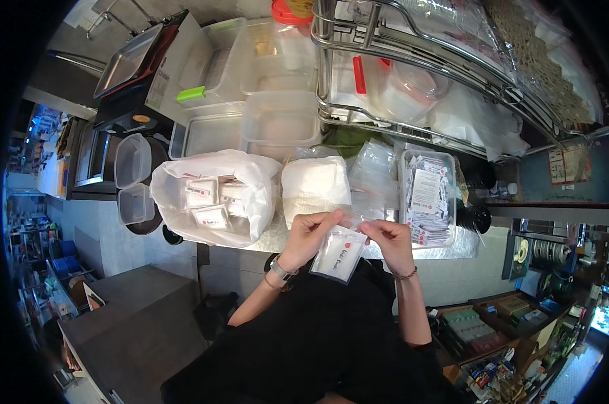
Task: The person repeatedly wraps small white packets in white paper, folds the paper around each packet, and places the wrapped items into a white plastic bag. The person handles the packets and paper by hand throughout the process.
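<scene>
A small clear zip bag (338, 256) hangs in front of my body, with a white folded napkin and a printed slip visible inside. My left hand (305, 236) pinches its upper left edge between thumb and fingertips. At the upper right corner, my right hand (391, 239) grips the same bag. Just beyond my hands lies a stack of white napkins (315, 183). Loose clear bags (372, 169) lie to its right. An open white plastic bag (258, 174) on the left holds several filled packets (202, 192).
A clear tub (453, 174) of printed paper sachets (427, 202) stands right of my hands. Clear plastic containers (281, 118) line the back, beside a chrome wire rack (415, 53). The metal table's front edge (451, 253) runs close to my body.
</scene>
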The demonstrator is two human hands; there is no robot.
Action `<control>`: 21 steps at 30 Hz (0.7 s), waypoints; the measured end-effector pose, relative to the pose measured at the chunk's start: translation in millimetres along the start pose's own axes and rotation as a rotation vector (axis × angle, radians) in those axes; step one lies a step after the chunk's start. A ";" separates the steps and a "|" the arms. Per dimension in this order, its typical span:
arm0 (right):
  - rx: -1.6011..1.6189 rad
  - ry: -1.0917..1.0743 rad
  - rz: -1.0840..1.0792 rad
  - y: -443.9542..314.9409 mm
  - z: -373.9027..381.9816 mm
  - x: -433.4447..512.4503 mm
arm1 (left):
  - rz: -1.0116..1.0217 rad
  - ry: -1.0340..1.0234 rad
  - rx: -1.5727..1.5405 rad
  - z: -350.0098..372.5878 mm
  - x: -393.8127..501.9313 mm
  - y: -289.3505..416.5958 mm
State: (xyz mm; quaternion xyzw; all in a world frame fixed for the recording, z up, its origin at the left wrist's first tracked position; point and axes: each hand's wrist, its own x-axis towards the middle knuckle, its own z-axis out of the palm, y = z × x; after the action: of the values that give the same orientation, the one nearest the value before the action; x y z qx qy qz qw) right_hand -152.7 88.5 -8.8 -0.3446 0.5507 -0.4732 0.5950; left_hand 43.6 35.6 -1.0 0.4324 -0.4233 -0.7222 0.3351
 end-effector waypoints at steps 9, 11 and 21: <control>-0.004 -0.007 -0.046 -6.6 15.6 -6.2 | 0.112 -0.052 0.180 0.3 -6.4 4.7; -0.030 -0.037 -0.061 -6.8 16.6 -7.7 | 0.105 -0.054 0.152 0.4 -7.6 5.4; -0.215 -0.098 -0.208 14.7 41.7 22.2 | 0.191 0.594 0.035 -83.7 -39.1 7.0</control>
State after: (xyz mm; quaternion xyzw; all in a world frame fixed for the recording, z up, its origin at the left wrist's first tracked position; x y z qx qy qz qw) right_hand -110.2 67.5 -23.2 -0.4840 0.5298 -0.4533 0.5288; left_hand 136.1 39.0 -3.9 0.5885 -0.3581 -0.5221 0.5028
